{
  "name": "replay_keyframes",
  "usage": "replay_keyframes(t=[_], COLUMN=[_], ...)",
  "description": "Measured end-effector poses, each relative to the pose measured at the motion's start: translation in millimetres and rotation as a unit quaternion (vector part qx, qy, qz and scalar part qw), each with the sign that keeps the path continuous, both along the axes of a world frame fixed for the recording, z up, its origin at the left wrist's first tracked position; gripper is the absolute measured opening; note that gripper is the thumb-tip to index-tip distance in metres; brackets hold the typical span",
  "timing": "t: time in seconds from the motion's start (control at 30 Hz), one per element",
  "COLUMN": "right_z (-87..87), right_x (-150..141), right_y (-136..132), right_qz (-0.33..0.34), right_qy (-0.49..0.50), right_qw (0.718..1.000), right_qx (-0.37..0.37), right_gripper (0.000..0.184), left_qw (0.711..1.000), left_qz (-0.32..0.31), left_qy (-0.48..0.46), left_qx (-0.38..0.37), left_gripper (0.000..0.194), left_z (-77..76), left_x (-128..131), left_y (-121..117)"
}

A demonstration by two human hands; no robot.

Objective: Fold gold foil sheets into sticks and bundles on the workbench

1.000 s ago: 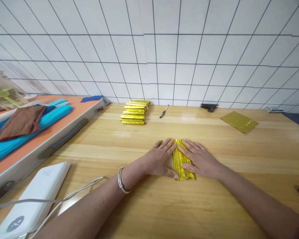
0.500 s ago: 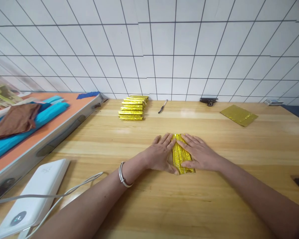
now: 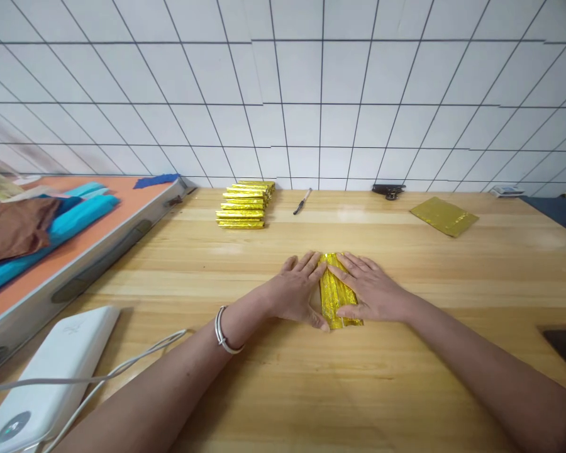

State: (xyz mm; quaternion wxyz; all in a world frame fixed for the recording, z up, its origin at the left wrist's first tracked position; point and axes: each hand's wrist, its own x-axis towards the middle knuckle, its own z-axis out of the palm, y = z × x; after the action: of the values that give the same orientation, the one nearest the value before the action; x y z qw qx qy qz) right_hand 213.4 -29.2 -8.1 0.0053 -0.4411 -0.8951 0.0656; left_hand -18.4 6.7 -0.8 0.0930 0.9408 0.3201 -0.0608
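Gold foil piece [image 3: 331, 296], crinkled, with lengthwise creases; lies flat on the wooden bench [image 3: 273, 402], between the two hands. Left hand [image 3: 295, 292]: open, palm down, fingers extended, thumb apart; touches the foil's left edge, gripping nothing. Right hand [image 3: 377, 292]: likewise open and palm down, fingers and thumb spread; rests over the foil's right side, without a grip. Silver-coloured bangle [image 3: 221, 333], on the left wrist.

Also on the bench: stack of narrow gold pieces [image 3: 241, 214], back, left of centre; pen [image 3: 302, 201], just right of the stack; small black object [image 3: 389, 191], near the tiled wall [image 3: 297, 69]; flat gold sheet [image 3: 444, 217], back right; white device [image 3: 63, 358], front left, cable [image 3: 28, 383] across it.
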Motion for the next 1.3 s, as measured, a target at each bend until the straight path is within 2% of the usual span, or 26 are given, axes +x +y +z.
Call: replay_keyframes(t=[0.27,0.57,0.77,0.97,1.13,1.3], right_z=[-1.9,-0.2,-3.1,-3.3,-3.8,-5.5], right_x=[0.6,1.1,1.9,2.9,3.3,4.8], right_y=[0.4,-1.6,-0.4,-1.1,-0.8,-0.8], right_qz=[0.001,0.002,0.001,0.0,0.007,0.008], right_qy=[-0.002,-0.008,-0.003,-0.004,-0.003,-0.004], right_qw=[1.0,1.0,1.0,1.0,1.0,1.0], right_qx=[0.002,0.015,0.019,0.022,0.029,0.03], right_gripper=[0.09,0.088,0.087,0.088,0.087,0.086], left_qw=[0.998,0.994,0.991,0.99,0.986,0.985], left_qz=[0.013,0.014,0.005,0.009,0.011,0.013], left_qy=[-0.039,-0.069,-0.074,-0.07,-0.089,-0.09], left_qx=[0.036,0.088,0.107,0.126,0.137,0.147], left_gripper=[0.104,0.11,0.087,0.083,0.069,0.064], left_z=[-9.0,-6.5,-2.8,-1.6,-2.4,-1.1], left_x=[-4.9,-2.7,-5.9,-4.6,-4.0,-2.0], left_y=[1.0,-6.5,-19.6,-26.7,-35.8,-42.8])
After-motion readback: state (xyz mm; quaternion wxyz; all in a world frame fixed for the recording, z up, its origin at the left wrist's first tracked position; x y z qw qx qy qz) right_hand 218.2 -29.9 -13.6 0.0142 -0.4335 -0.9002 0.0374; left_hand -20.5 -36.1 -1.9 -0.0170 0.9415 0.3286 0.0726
